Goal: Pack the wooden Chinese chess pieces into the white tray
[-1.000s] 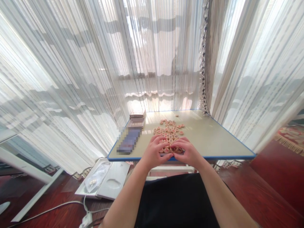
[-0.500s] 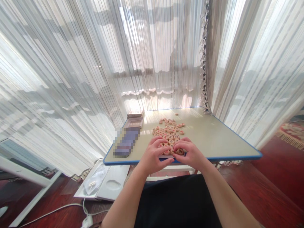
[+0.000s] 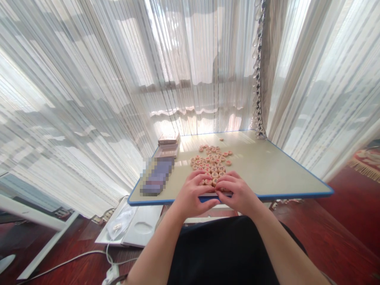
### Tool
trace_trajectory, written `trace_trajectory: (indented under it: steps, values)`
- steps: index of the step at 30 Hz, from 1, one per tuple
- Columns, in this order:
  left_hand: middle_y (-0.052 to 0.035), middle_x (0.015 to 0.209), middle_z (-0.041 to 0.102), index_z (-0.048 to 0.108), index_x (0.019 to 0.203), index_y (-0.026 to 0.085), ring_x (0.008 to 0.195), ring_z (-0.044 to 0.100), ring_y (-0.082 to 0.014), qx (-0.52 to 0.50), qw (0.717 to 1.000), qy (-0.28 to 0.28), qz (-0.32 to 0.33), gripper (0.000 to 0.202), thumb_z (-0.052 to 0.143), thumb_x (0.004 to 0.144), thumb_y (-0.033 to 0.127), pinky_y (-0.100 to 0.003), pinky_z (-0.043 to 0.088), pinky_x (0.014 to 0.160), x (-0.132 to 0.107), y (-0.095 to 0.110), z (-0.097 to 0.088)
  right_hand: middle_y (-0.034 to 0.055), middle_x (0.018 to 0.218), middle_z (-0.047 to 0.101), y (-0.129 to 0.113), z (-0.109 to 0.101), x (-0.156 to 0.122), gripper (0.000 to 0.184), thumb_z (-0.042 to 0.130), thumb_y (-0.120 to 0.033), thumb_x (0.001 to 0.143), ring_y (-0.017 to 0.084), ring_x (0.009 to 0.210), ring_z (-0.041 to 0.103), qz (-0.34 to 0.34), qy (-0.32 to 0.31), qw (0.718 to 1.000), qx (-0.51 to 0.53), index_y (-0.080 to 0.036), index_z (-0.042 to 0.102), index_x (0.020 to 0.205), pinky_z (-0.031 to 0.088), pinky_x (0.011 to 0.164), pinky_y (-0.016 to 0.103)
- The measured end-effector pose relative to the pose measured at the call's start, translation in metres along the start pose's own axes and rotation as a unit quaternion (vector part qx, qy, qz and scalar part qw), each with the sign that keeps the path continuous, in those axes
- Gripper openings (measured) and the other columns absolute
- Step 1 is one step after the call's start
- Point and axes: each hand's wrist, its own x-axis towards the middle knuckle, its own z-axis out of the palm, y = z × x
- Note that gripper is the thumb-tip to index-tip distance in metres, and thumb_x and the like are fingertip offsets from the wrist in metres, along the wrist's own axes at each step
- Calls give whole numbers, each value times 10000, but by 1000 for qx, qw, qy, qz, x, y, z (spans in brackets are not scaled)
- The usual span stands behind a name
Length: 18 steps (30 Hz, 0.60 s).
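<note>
Pieces: round pale wooden xiangqi discs, marked with red and dark characters, are laid flat in a loose heap near the counter's front edge; one disc is set apart toward the far edge.
Left hand: the left hand is curved over the near end of the heap, from the left.
Right hand: the right hand is curved over the same end, from the right, close beside the left hand.
Fingers: the left fingers and right fingers are bent and rested on the discs, neither spread flat nor closed into fists; whether any disc is gripped cannot be told.
Counter: a pale cream counter with a blue edge carries everything.
Beside the heap: a dark blue rectangular object, too blurred to identify, is placed to the left, with a stack of flat brownish boxes beyond it.
Below: a white moulded plastic tray is seen on a dark red wooden floor.
Behind: sheer white striped curtains are hung around the counter.
</note>
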Motion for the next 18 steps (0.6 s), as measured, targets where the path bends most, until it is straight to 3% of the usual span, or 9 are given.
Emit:
trace_trajectory:
  steps: [11,18]
  values:
    - [-93,1107,602,667,879,212,1166,432,-269,-41,999,30,-14,287,690,672,410,-452,381,989,1,1,-4,40,745,605,0,-3,-3,113,609,-182,745,176,767,505,-4,16,1000,-17,-222,670,659,467,713,334]
    - [-82,1113,604,663,837,209,1188,414,-264,-41,998,12,-42,270,695,666,415,-448,352,1013,3,3,-7,49,767,591,-2,-4,-5,67,604,-202,739,191,803,506,30,41,998,-28,-204,668,719,461,744,346]
